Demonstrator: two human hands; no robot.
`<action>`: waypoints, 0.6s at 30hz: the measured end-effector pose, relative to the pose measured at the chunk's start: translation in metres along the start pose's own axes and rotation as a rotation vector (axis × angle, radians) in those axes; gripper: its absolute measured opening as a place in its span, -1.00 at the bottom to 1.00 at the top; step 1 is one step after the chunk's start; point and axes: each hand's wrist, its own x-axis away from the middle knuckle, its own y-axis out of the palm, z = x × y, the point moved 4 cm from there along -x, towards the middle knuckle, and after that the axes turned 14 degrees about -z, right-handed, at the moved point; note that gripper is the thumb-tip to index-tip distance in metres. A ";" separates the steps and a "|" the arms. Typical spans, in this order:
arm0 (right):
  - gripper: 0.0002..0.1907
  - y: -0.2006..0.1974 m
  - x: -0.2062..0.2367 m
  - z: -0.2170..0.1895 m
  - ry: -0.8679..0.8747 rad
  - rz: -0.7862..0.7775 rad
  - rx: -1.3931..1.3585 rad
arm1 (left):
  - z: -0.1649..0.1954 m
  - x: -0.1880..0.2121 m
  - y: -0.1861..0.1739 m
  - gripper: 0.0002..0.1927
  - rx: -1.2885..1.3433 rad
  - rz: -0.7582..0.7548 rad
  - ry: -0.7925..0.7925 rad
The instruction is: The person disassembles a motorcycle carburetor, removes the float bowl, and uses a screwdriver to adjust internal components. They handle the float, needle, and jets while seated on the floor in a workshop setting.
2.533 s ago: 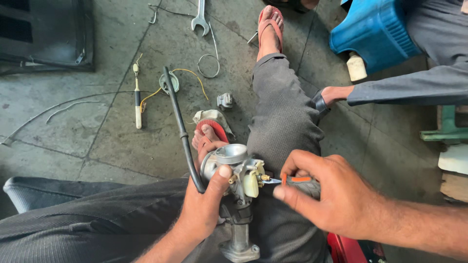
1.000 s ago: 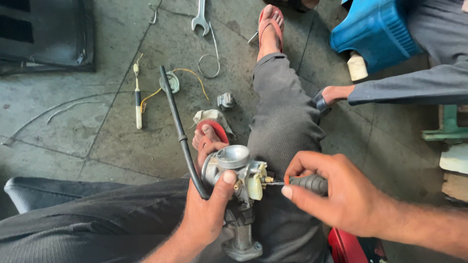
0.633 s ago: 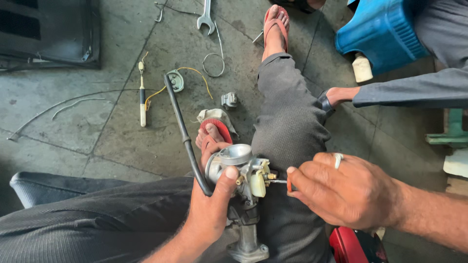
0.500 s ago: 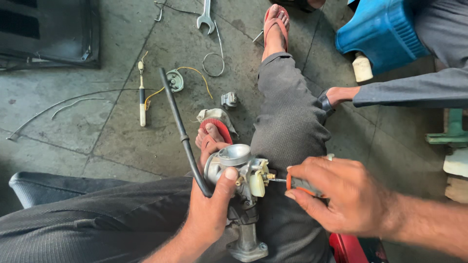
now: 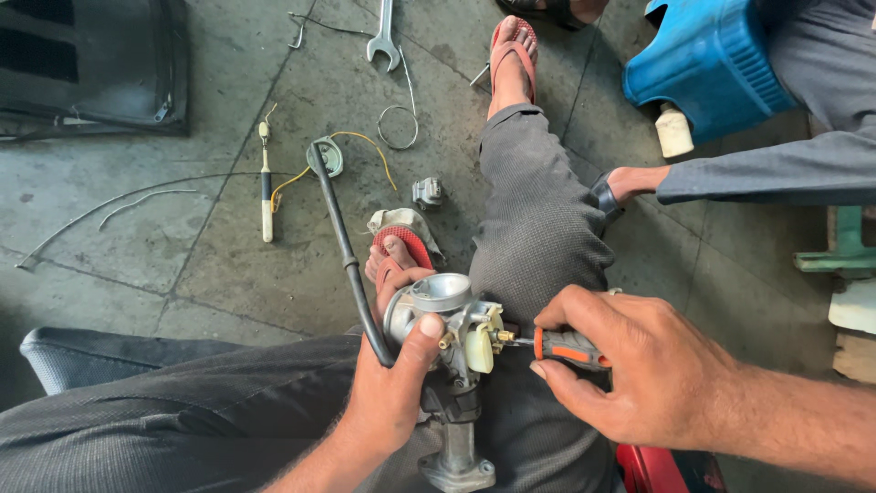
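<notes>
Grey concrete floor (image 5: 182, 265) under me, seamed into slabs. Lying on it: an open-ended spanner (image 5: 381, 35) at the top, a wire ring (image 5: 398, 126) below it, a white-handled tool (image 5: 265, 187) lying lengthwise, a small grey metal part (image 5: 426, 192), thin loose wires (image 5: 109, 205) at left. Blue plastic stool (image 5: 707, 59) stands at upper right, a small white bottle (image 5: 674, 132) just beside it.

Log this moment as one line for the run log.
left hand: grips carburetor | right hand: holds screwdriver, tip at carburetor side | black hose: runs to floor | wrench: on floor
</notes>
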 end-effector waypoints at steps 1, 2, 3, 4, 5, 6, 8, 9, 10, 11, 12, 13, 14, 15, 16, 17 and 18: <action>-0.66 -0.004 0.001 -0.006 -0.154 0.083 0.059 | 0.000 0.000 0.000 -0.47 0.001 0.000 0.000; -0.67 -0.008 0.004 -0.012 -0.308 0.164 0.119 | 0.000 0.000 0.000 -0.46 0.003 0.001 0.000; -0.64 -0.009 0.005 -0.016 -0.409 0.206 0.251 | 0.000 0.000 0.000 -0.47 0.000 -0.001 0.011; -0.61 -0.010 0.008 -0.018 -0.509 0.246 0.383 | 0.001 0.000 0.000 -0.47 -0.003 -0.002 0.023; -0.58 -0.010 0.011 -0.021 -0.608 0.287 0.516 | 0.001 -0.001 0.000 -0.47 -0.006 -0.005 0.034; -0.58 -0.009 0.011 -0.019 -0.622 0.285 0.552 | 0.001 -0.001 0.000 -0.48 -0.023 -0.003 0.043; -0.57 -0.006 0.008 -0.017 -0.651 0.283 0.628 | 0.002 -0.001 0.000 -0.49 -0.058 -0.002 0.063; -0.56 -0.005 0.007 -0.014 -0.650 0.269 0.605 | 0.002 -0.001 0.000 -0.50 -0.077 -0.001 0.084; -0.56 -0.004 0.005 -0.013 -0.650 0.256 0.581 | 0.003 -0.001 0.000 -0.50 -0.096 0.001 0.105; -0.55 -0.003 0.005 -0.012 -0.643 0.241 0.556 | 0.003 -0.001 0.000 -0.51 -0.113 -0.002 0.123; -0.57 -0.002 0.004 -0.010 -0.597 0.239 0.490 | 0.000 0.000 0.000 -0.49 -0.055 0.007 0.061; -0.58 0.000 0.003 -0.010 -0.556 0.241 0.428 | -0.003 0.000 0.000 -0.47 -0.001 0.020 0.005; -0.60 0.002 0.003 -0.010 -0.514 0.244 0.365 | -0.006 0.001 0.000 -0.45 0.051 0.031 -0.052; -0.65 0.003 0.003 -0.007 -0.412 0.219 0.213 | -0.004 0.002 0.001 -0.46 0.014 0.026 -0.008; -0.69 0.005 0.004 -0.005 -0.307 0.194 0.064 | -0.001 0.002 0.002 -0.47 -0.022 0.019 0.038; -0.74 0.006 0.004 -0.002 -0.200 0.171 -0.082 | 0.001 0.003 0.003 -0.48 -0.059 0.008 0.086; -0.76 0.006 0.004 -0.002 -0.178 0.146 -0.138 | 0.000 0.003 0.003 -0.47 -0.035 0.014 0.057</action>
